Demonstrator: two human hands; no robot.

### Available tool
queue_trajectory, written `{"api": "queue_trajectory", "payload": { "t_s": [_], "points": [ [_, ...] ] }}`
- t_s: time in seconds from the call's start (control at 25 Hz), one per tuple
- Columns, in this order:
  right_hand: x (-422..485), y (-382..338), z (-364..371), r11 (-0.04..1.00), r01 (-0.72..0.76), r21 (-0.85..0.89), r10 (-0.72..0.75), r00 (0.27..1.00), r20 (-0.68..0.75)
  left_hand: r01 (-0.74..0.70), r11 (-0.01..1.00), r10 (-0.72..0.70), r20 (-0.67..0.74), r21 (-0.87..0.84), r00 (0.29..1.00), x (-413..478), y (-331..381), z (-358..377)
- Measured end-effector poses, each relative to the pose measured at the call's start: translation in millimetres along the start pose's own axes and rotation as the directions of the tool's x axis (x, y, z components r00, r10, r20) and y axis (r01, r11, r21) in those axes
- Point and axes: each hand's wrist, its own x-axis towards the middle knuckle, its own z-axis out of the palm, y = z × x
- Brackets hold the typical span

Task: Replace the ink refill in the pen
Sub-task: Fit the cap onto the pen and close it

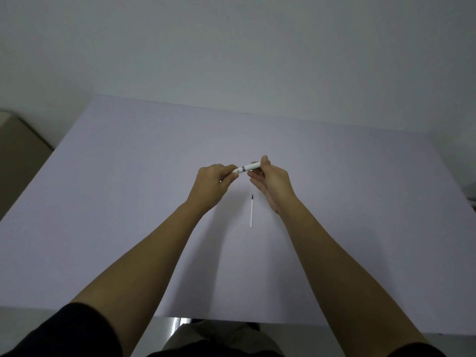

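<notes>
A white pen [247,168] with a dark band near its middle is held level above the table, between both hands. My left hand [212,182] pinches its left end, which is hidden in the fingers. My right hand [271,180] grips its right end with thumb and fingertips. A thin white ink refill [251,212] with a dark tip lies on the table below the hands, tip pointing away from me. Neither hand touches the refill.
The pale lavender table [128,189] fills the view, backed by a plain wall. A beige box-like object [18,145] stands off the table's left edge. The table's near edge runs just above my lap.
</notes>
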Motion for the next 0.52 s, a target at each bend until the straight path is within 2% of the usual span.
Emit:
{"api": "queue_trajectory", "payload": {
  "t_s": [0.16, 0.36, 0.52],
  "points": [
    [-1.3, 2.0, 1.4, 0.999, 0.001, 0.032, 0.0, 0.999, -0.046, -0.016, 1.0, 0.015, -0.026, -0.015, 1.0, 0.1, 2.8, 1.7],
    [-0.2, 0.8, 1.5, 1.0, -0.014, 0.002, 0.014, 0.999, -0.034, -0.013, 1.0, 0.013, -0.024, -0.007, 1.0, 1.3, 2.8, 4.4],
    [4.1, 7.1, -2.7, 0.988, -0.005, -0.155, 0.004, 1.0, -0.006, 0.047, 0.994, -0.052, 0.053, 0.1, 0.997, 1.8, -3.3, 9.1]
  ]
}}
